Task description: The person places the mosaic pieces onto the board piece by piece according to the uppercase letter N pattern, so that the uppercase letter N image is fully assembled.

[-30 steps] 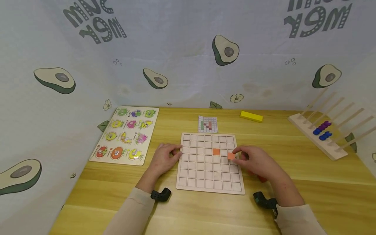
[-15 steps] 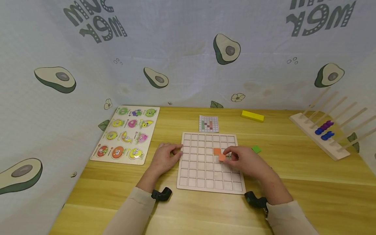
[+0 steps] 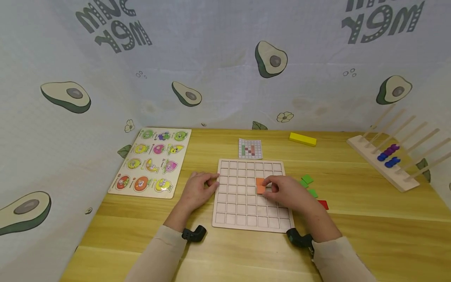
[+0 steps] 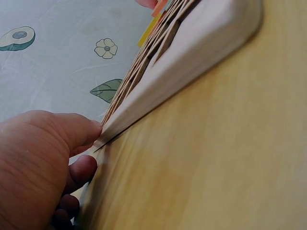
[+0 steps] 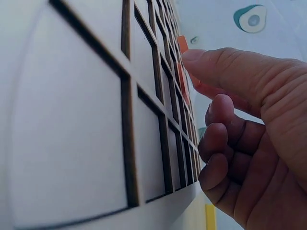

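Observation:
A light wooden grid board [image 3: 236, 209] lies flat on the table. My right hand [image 3: 290, 192] is over its right half, pinching an orange square tile [image 3: 260, 190] between thumb and index finger. That tile is low over the board, directly below another orange tile [image 3: 259, 181] set in a cell. In the right wrist view, the pinched orange tile [image 5: 183, 44] shows at the thumb tip and the other fingers curl loosely. My left hand [image 3: 198, 190] rests thumb and fingertips against the board's left edge; the left wrist view shows its thumb [image 4: 79, 129] touching the edge.
Several green tiles [image 3: 307, 179] and a red tile [image 3: 322, 204] lie right of the board, partly behind my right hand. Behind the board are a printed pattern card [image 3: 250, 149] and a yellow block [image 3: 302, 139]. A fruit puzzle [image 3: 149, 162] lies left; a peg rack [image 3: 384, 164] stands right.
My right hand has carried the orange tile leftward across the board to just below the other orange tile. More green and red tiles have come into sight. My left hand has stayed put.

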Demonstrator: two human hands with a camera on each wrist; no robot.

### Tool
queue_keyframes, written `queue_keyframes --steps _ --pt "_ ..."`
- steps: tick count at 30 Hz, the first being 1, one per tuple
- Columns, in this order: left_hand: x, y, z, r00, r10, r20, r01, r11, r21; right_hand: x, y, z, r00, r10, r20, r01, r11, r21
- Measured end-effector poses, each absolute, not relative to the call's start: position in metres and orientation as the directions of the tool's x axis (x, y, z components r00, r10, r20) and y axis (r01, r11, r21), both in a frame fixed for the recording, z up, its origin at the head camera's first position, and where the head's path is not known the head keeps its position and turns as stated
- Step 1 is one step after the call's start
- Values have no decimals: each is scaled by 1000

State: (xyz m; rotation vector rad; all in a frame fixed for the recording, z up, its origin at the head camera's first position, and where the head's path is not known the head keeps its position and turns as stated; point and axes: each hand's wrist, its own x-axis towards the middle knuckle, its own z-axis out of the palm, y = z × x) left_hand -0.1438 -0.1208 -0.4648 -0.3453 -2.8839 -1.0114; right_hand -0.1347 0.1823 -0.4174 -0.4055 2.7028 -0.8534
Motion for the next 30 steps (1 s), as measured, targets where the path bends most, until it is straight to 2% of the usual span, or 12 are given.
queue_keyframes --steps 30 --pt "-143 -121 -465 -971 194 141 240 753 612 -137 181 -420 -924 -322 -209 -143 795 -590"
